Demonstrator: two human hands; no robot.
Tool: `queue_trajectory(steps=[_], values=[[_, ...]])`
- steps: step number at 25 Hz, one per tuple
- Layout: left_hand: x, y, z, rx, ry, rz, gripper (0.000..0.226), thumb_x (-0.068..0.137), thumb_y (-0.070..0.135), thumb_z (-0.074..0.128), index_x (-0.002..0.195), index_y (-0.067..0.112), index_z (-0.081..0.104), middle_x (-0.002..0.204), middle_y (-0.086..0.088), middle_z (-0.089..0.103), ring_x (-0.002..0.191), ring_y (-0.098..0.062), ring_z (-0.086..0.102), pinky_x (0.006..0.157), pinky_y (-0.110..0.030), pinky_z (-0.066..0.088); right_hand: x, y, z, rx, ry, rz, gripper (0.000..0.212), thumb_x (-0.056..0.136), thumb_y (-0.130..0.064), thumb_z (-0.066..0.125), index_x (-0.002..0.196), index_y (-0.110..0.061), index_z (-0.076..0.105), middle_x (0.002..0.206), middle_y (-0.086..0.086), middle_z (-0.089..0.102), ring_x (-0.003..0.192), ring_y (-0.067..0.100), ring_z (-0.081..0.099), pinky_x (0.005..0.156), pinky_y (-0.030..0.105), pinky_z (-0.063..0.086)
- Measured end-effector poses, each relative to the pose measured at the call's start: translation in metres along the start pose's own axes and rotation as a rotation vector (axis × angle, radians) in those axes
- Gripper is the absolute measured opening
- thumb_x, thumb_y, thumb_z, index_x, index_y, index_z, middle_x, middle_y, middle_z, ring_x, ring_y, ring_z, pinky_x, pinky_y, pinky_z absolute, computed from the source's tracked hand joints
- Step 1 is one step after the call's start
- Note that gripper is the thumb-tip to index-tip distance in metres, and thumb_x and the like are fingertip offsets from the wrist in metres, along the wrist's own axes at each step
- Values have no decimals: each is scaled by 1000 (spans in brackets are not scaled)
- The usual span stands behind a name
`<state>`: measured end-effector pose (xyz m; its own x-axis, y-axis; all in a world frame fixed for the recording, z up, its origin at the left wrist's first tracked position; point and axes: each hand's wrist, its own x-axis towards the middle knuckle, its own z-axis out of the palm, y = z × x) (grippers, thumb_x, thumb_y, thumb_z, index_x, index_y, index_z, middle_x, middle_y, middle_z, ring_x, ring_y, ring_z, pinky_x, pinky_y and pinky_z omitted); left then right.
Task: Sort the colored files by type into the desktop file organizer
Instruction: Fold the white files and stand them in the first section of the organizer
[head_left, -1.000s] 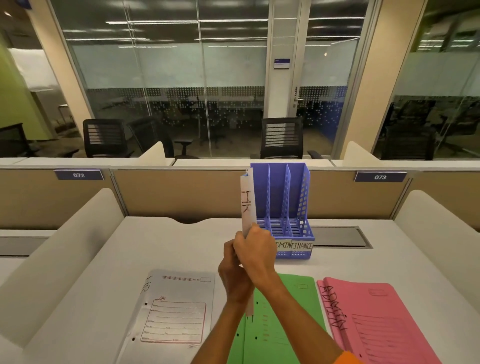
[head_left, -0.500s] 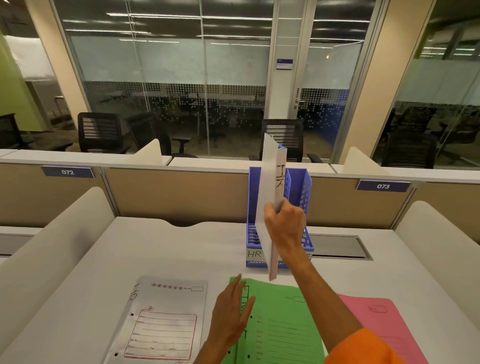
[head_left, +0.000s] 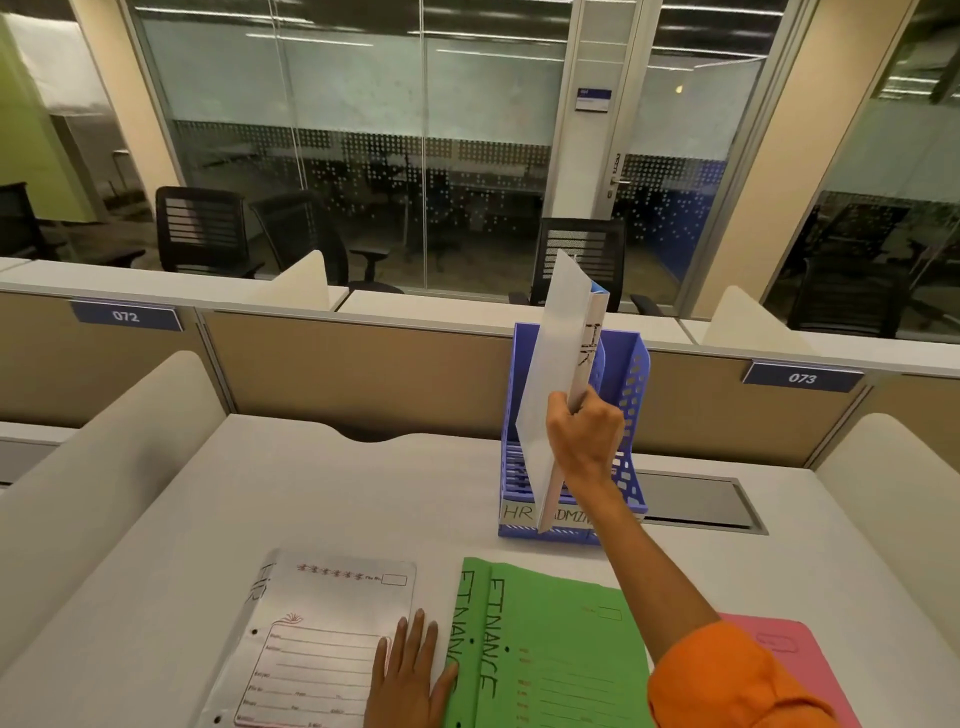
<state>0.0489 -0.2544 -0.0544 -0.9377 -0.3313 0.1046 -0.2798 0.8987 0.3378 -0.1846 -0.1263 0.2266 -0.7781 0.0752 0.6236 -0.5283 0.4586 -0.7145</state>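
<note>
**Head view: white HR file held upright in front of the organizer**

Head camera, looking forward and down over a pale grey desk (head_left: 322, 493). The desk is bounded at the rear by a tan partition (head_left: 363, 364) carrying number plates 072 (head_left: 126, 316) and 073 (head_left: 802, 378), and on both sides by rounded cream dividers (head_left: 104, 441). Behind the partition are black office chairs (head_left: 200, 228) and a frosted glass wall (head_left: 363, 156). A grey cable hatch (head_left: 696, 501) is set into the desk just right of the blue file organizer (head_left: 631, 415), which stands near the rear edge with front labels reading HR and ADMIN.

The right hand (head_left: 584, 436), on an arm in an orange sleeve (head_left: 727, 680), grips the white HR file (head_left: 558, 364) near its spine. The file stands on edge and tilted, in front of the organizer's left slots, and its lower corner covers part of the label strip.

The left hand (head_left: 410, 675) lies flat with straight fingers, between a second white file (head_left: 322, 639) and the green FINANCE files (head_left: 561, 649). A pink file (head_left: 810, 654) lies partly under the sleeve at the right.

Bare desk extends left of the organizer and between it and the files along the near edge.
</note>
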Motion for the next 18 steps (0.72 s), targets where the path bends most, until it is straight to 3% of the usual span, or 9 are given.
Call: queue_trajectory(steps=[4,8,10,14,18], values=[[7,-11,12,72,-10,70,71,93,66,17,154,31,11,166,6,-6,153,-16,-4,121,-40,5,16,12,25,-19,8,-65,26,86,-35,58,92,-9,59,113,15,70,75,29,72,59,9,43],[15,-17,24,46,-73,67,65,92,65,20,137,23,41,166,7,-1,153,-16,-1,122,-39,4,29,21,42,-39,50,-96,26,86,-35,57,89,-9,59,110,14,71,72,26,71,56,20,54],[16,-18,30,54,-52,69,65,91,64,21,136,23,42,166,7,0,153,-16,0,122,-39,5,34,27,50,-49,71,-104,28,87,-36,56,86,-8,59,107,14,72,71,25,71,56,19,54],[17,-19,32,53,-38,55,65,91,65,22,140,24,35,166,6,0,153,-17,0,122,-40,4,36,38,71,-59,112,-90,32,88,-35,54,82,-5,61,98,16,74,70,26,70,57,5,38],[18,-21,36,73,-17,63,64,90,64,23,131,21,48,166,4,0,153,-18,0,121,-41,6,30,45,88,-44,131,-56,38,87,-37,52,83,-1,64,100,17,74,72,28,71,57,13,48]])
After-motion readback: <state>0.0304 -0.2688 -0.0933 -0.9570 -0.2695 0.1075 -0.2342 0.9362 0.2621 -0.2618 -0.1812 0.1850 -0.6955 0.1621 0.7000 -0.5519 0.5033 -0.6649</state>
